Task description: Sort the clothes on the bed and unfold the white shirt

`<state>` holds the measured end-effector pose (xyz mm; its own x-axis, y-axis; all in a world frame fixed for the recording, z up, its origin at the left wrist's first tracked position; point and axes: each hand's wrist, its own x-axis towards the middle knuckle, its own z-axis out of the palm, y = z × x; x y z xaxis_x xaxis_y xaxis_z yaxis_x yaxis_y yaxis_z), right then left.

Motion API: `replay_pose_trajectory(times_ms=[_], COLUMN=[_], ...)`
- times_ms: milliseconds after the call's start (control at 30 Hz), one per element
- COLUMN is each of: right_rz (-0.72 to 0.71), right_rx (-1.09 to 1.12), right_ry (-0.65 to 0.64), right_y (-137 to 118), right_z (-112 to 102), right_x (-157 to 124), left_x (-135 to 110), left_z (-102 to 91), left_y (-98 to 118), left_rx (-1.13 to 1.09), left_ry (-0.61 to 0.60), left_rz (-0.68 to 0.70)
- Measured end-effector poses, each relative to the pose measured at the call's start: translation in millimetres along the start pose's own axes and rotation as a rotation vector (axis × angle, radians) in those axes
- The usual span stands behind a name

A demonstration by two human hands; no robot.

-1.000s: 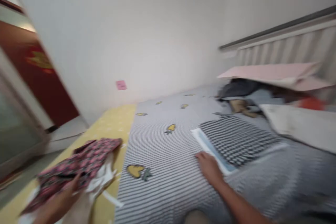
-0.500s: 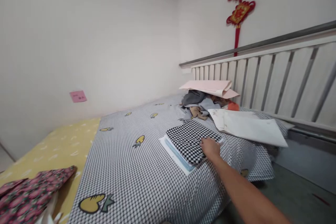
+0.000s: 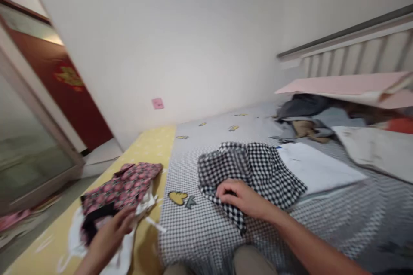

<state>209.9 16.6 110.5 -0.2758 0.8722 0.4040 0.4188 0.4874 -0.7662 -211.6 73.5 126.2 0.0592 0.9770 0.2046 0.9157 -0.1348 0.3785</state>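
Observation:
My right hand (image 3: 240,197) is closed on a black-and-white checked cloth (image 3: 251,172), which lies rumpled on the checked bedsheet (image 3: 200,232). My left hand (image 3: 111,234) rests with its fingers stretched on a heap of pink flowered cloth (image 3: 124,184) and white fabric (image 3: 77,247) at the yellow end of the bed (image 3: 146,150). A folded white cloth (image 3: 314,167) lies just right of the checked one.
A pile of dark and tan clothes (image 3: 303,116) sits near the slatted headboard (image 3: 355,47), under a pink sheet (image 3: 342,86). A white pillow-like item (image 3: 377,150) lies at the right. A red door (image 3: 61,94) and a glass panel (image 3: 29,146) stand at the left.
My right hand has pulled the checked cloth off the folded stack toward me, and it is now rumpled. The view swung left, and my left hand came back into sight on the pink cloth.

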Motion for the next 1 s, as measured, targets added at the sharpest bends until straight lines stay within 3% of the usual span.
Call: replay_pose_trajectory(times_ms=[100, 167, 233, 267, 333, 400, 467, 633, 733, 867, 933, 1000], right_rz=[0.095, 0.178, 0.260, 0.308, 0.418, 0.509, 0.561, 0.567, 0.530, 0.601, 0.626, 0.612], right_rx=[0.008, 0.089, 0.212, 0.258, 0.291, 0.221, 0.085, -0.118, -0.135, 0.049, 0.193, 0.318], right_ry=[-0.303, -0.567, -0.664, -0.613, -0.351, -0.009, 0.229, 0.334, 0.456, 0.555, 0.613, 0.656], right_y=[6.5, 14.6, 22.8, 27.3, 38.8, 55.0, 74.5, 113.7, 124.7, 125.2, 115.4, 97.5], right_z=[43.6, 58.6, 63.1, 62.1, 55.9, 48.0, 43.5, 61.1, 77.8, 83.3, 80.7, 79.7], right_x=[-25.9, -44.7, -61.4, -68.7, -81.5, -93.7, -107.1, -137.2, -137.5, -125.0, -121.3, -120.3], left_x=[-29.4, -45.6, -59.2, -64.6, -71.6, -72.8, -68.4, -60.1, -83.5, -136.9, -156.0, -165.9], left_z=[7.7, 20.2, 35.8, 44.9, 66.0, 90.0, 114.1, 155.4, 174.8, 205.4, 215.4, 218.4], left_y=[-10.1, -17.7, -25.1, -27.0, -23.9, -10.8, 10.2, 76.8, 106.1, 102.7, 90.7, 83.2], left_rx=[0.071, 0.093, 0.013, -0.043, -0.136, -0.186, -0.186, -0.148, -0.352, -0.803, -0.930, -1.094], left_ry=[-0.143, -0.106, 0.011, 0.078, 0.163, 0.175, 0.152, 0.001, -0.124, -0.370, -0.593, -0.690], left_rz=[-0.089, -0.098, -0.052, -0.012, 0.081, 0.159, 0.174, -0.005, 0.108, 0.116, 0.128, 0.078])
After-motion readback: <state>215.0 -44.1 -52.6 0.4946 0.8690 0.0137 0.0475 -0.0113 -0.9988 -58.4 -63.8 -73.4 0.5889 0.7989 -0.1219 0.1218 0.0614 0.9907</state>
